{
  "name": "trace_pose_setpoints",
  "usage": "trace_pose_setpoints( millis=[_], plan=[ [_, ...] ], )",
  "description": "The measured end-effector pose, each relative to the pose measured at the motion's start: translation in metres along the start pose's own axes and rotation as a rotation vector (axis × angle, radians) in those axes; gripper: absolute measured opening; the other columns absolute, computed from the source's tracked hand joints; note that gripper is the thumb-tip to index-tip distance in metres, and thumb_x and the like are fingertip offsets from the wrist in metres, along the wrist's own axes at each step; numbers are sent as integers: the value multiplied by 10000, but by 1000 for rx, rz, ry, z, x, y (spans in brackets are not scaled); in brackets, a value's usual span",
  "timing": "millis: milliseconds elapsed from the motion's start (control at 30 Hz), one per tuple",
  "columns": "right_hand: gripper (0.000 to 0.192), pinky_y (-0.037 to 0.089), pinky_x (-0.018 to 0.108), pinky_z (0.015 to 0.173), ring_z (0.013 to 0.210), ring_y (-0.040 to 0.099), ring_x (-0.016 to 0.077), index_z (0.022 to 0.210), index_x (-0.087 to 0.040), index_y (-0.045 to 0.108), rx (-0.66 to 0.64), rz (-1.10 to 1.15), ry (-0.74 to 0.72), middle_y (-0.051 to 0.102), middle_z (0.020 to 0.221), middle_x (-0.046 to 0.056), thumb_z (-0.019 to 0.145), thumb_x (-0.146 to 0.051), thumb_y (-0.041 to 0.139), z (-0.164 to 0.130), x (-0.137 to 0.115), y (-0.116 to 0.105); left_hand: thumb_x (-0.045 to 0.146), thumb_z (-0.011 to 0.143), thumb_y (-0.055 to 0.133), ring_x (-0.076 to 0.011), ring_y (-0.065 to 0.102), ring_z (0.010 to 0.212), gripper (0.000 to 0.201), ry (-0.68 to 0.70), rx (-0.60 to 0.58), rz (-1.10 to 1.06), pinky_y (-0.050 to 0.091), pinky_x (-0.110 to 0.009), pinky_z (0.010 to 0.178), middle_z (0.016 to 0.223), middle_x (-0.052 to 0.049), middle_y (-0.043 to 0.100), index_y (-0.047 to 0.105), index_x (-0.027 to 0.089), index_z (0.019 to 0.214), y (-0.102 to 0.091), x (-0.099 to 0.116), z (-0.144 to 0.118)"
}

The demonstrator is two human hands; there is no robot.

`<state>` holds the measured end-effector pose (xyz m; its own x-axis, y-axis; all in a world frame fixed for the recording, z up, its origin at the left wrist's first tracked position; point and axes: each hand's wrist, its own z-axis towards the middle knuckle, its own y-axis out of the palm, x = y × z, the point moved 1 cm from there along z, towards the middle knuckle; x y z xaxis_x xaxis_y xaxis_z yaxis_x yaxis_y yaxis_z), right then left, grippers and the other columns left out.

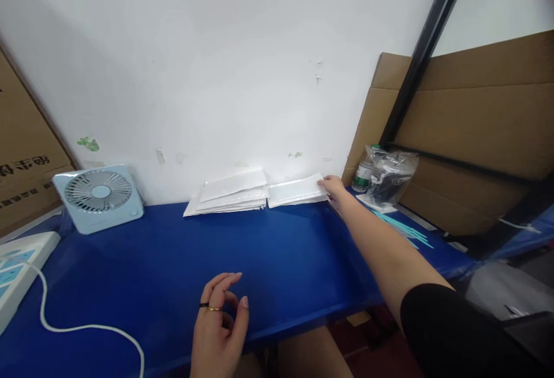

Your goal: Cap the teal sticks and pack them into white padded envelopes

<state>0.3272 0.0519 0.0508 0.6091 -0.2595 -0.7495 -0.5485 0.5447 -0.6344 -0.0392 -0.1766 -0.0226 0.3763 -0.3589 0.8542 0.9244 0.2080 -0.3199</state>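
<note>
My right hand [332, 186] reaches to the back of the blue table and grips the right edge of a flat white packet [298, 189], the top one of a low pile against the wall. The fingertips behind that edge are partly hidden. Just left of this pile lies a second, thicker stack of flat white packets [231, 192], some with a shiny plastic surface. Near the front edge of the table, my left hand [220, 320] hovers with loosely bent fingers apart and nothing in them. It wears a black ring and a gold one.
A light blue fan [100, 194] stands at the back left. In front of it lie a power strip [21, 271] and a white cable [86, 326]. A clear plastic bag [392, 173], a bottle [362, 176] and turquoise strips [404, 228] are on the right, beside cardboard [476, 118] and a black post [415, 60].
</note>
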Motion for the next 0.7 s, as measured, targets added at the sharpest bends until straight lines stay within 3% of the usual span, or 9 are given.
trace_pose_setpoints(
  millis=[133, 267, 333, 400, 467, 567, 700],
  plan=[
    [113, 355, 206, 533, 612, 471, 110, 856, -194, 488, 64, 188, -177, 523, 706, -30, 755, -230, 453, -10, -19, -21, 386, 790, 576, -136, 547, 678, 353, -102, -110, -134, 467, -238, 480, 1081, -81, 543, 549, 235, 1107, 4, -1, 4],
    [183, 300, 184, 456, 496, 385, 79, 815, -232, 394, -1, 681, -455, 432, 643, -71, 684, -191, 516, -52, -43, -62, 394, 812, 559, -169, 606, 814, 390, -319, -406, -580, 508, -281, 643, 1089, -111, 579, 540, 199, 1149, 34, 20, 3],
    [221, 311, 177, 451, 485, 395, 76, 781, -236, 370, -52, 868, -464, 433, 634, -77, 663, -184, 548, -86, -50, -79, 366, 785, 609, -225, 593, 988, 445, -420, -609, -804, 509, -325, 741, 1192, -147, 548, 527, 201, 1190, 57, 38, 1],
    [220, 355, 181, 464, 502, 442, 84, 786, -233, 387, -135, 974, -364, 478, 645, -70, 669, -198, 571, -124, -52, -86, 349, 692, 718, -259, 533, 1119, 611, -404, -719, -939, 482, -380, 846, 1291, -152, 484, 487, 234, 1246, 78, 52, 1],
    [228, 388, 189, 466, 506, 481, 93, 790, -223, 419, -221, 1044, -219, 519, 638, -62, 655, -207, 603, -159, -46, -81, 396, 613, 775, -279, 456, 1213, 782, -272, -640, -1068, 435, -446, 927, 1358, -131, 427, 423, 291, 1304, 90, 59, 7],
    [315, 453, 221, 497, 537, 556, 121, 871, -215, 474, -410, 1117, -12, 602, 683, -41, 623, -182, 666, -200, -25, -59, 516, 607, 742, -271, 422, 1244, 795, -48, -336, -1139, 400, -469, 978, 1290, -98, 503, 426, 299, 1302, 91, 59, 25],
    [423, 524, 287, 569, 637, 640, 174, 989, -209, 528, -531, 1288, 227, 681, 791, 5, 614, -108, 696, -220, 1, -22, 447, 719, 670, -232, 499, 1165, 665, 6, 52, -1073, 422, -400, 976, 1191, -76, 571, 411, 272, 1307, 76, 64, 59]
  ],
)
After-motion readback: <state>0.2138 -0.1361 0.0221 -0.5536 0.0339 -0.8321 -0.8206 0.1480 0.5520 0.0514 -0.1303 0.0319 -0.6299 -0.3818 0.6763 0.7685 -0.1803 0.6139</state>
